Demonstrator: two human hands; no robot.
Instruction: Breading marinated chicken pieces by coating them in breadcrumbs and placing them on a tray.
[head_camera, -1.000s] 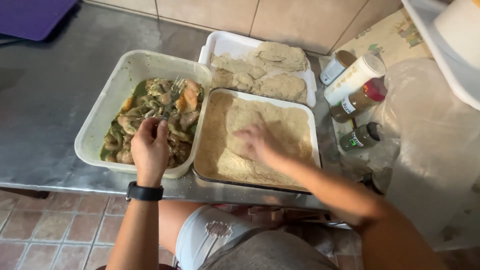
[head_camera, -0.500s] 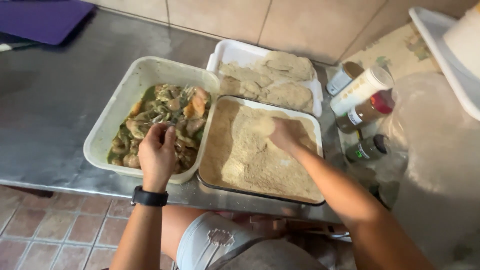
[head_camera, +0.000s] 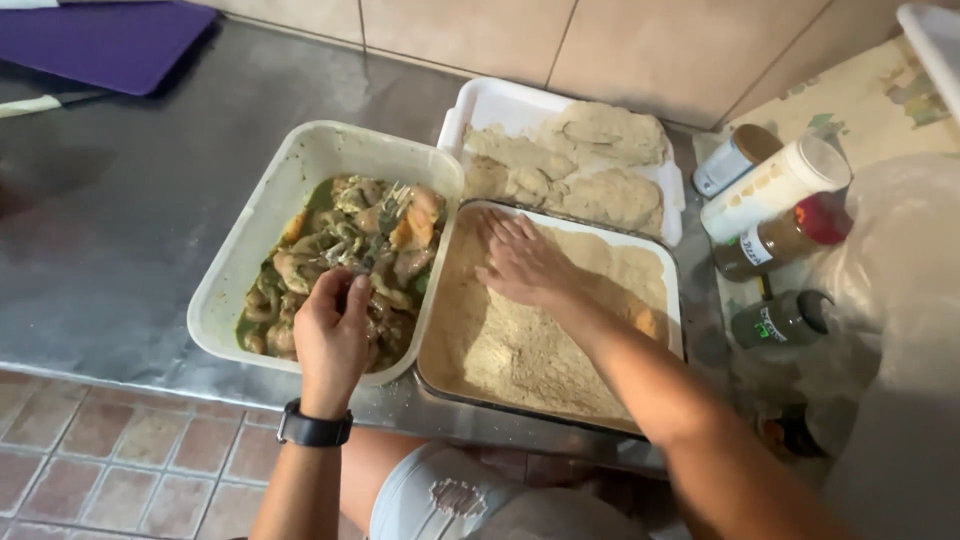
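**Breading in progress: a stack done, a tub still to go**

At the upper left of the frame a purple board (head_camera: 105, 40) lies on the steel table (head_camera: 120, 230). Right of it, my left hand (head_camera: 333, 335), a black watch (head_camera: 314, 429) on the wrist, is curled around a piece of marinated meat (head_camera: 345, 260) in the white tub (head_camera: 300, 175); green-sauced pieces fill much of the tub, so I judge plenty is left. My right hand (head_camera: 522, 265) lies open and flat, pressing into the crumbs (head_camera: 520, 350) in the metal tray (head_camera: 672, 300) at centre; what is under the palm I cannot tell. Above it, the white tray (head_camera: 480, 105) holds a pile of coated pieces (head_camera: 575, 165) already finished. At the right edge stand spice jars (head_camera: 770, 190).
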